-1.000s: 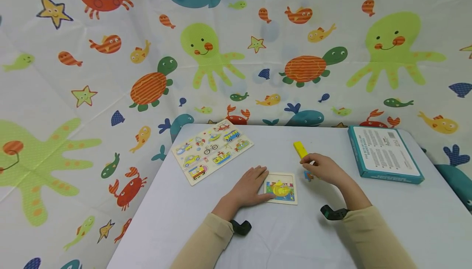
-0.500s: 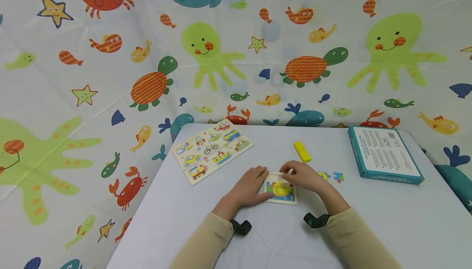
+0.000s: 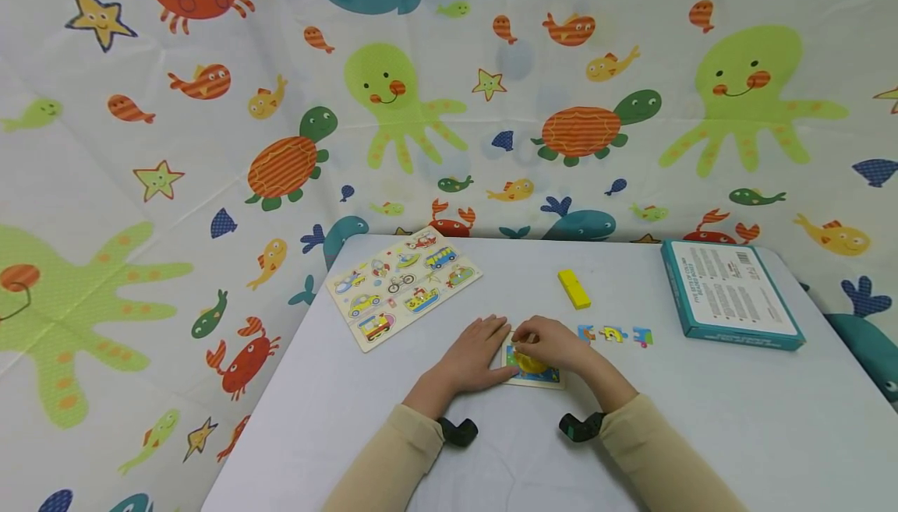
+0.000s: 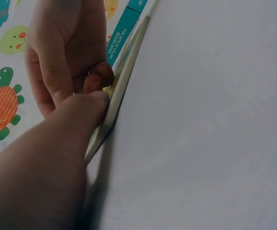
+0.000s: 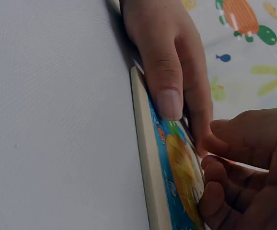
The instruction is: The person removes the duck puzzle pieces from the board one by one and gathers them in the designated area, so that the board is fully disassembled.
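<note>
A small jigsaw puzzle with a yellow picture on blue lies in a pale wooden frame point(image 3: 550, 384) on the white table. My left hand point(image 3: 475, 356) rests flat at its left side, with the thumb over the edge; that thumb point(image 5: 169, 103) shows close in the right wrist view. Above the upper part of the puzzle, my right hand point(image 3: 550, 343) pinches a puzzle piece, which its fingers hide. Curled right fingers point(image 5: 213, 196) lie close over the picture in the right wrist view. Several loose puzzle pieces point(image 3: 613, 334) sit in a row right of the frame, partly behind the right hand.
A yellow block point(image 3: 575, 289) lies beyond the loose pieces. A wooden board with vehicle pictures point(image 3: 403, 319) is at the back left. At the back right lies a teal box point(image 3: 737, 294). A sea-animal curtain point(image 3: 421, 122) hangs behind the table.
My right hand has moved left from the loose pieces to above the puzzle, uncovering those pieces and the yellow block. The left hand has stayed in place.
</note>
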{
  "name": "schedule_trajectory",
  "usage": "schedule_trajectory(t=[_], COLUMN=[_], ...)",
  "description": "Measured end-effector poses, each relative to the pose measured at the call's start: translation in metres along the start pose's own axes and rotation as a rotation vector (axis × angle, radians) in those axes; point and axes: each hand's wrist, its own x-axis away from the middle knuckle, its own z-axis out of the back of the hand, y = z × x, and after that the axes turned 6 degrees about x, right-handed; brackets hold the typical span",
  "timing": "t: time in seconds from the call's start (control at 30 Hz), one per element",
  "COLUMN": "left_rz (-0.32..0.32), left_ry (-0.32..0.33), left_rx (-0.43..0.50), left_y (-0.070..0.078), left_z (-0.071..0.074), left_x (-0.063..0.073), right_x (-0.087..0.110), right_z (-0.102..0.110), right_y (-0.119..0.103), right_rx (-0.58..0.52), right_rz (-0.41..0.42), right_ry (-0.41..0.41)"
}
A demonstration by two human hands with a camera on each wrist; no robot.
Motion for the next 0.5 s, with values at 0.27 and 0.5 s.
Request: schedule_trajectory(t=[0.27, 0.5], left_rz=[-0.008, 0.001], left_ry=[0.007, 0.001], left_rx=[-0.012, -0.006], left_y=[0.0006, 0.0021], left_z=[0.0006, 0.0024], left_x=[0.0001, 0.0016], right_x=[-0.0035, -0.0052], right_z=[-0.0045, -0.0063], right_y=[-0.0014, -0.0058], right_rx=[0.023, 0.03], right_rz=[-0.034, -0.08], right_ry=[0.0, -0.009])
